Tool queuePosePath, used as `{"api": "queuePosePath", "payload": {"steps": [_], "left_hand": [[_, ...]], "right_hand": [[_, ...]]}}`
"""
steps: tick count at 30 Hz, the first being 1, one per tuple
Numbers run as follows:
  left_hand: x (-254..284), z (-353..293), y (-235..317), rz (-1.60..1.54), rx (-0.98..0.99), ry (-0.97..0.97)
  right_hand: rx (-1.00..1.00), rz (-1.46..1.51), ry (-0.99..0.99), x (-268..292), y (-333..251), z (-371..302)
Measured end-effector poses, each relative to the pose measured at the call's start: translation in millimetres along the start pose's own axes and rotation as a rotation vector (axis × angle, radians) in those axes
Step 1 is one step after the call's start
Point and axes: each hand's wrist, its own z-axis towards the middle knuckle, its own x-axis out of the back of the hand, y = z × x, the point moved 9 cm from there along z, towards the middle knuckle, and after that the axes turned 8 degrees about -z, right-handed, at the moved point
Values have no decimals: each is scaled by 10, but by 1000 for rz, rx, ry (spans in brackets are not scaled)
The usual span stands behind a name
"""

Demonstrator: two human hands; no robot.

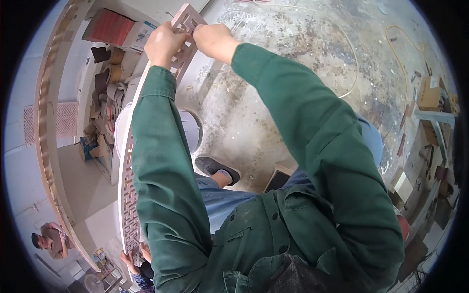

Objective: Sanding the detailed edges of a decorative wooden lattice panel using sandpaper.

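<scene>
A person in green sleeves handles a long, narrow wooden lattice panel with two bare hands. The left hand is closed around the panel's edge near its far end. Just to its right, the right hand is curled, its fingertips against the opposite edge; whether it grips the wood I cannot tell. From between the hands, the panel runs back toward the wearer, along the outer side of the left forearm, to a co-worker's hands at its other end. Left of the left hand sits a red box. Nearer the wearer than both hands is a dark shoe; right of the right hand, a pale hose curves across the stained floor.
</scene>
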Motion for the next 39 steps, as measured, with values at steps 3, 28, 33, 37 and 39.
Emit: {"api": "queuePosePath", "payload": {"steps": [3, 28, 33, 37, 39], "left_hand": [[68, -34, -106, -12, 8, 13], [-2, -6, 51, 66, -4, 67], [52, -22, -54, 108, 8, 40], [0, -2, 66, 34, 6, 26], [39, -16, -23, 25, 11, 28]], "right_hand": [[14, -17, -27, -60, -102, -292], [-359, 1903, -917, -688, 281, -261], [-325, 1182, -595, -559, 397, -199], [48, 224, 267, -12, 412, -282], [53, 198, 207, 20, 205, -398]]}}
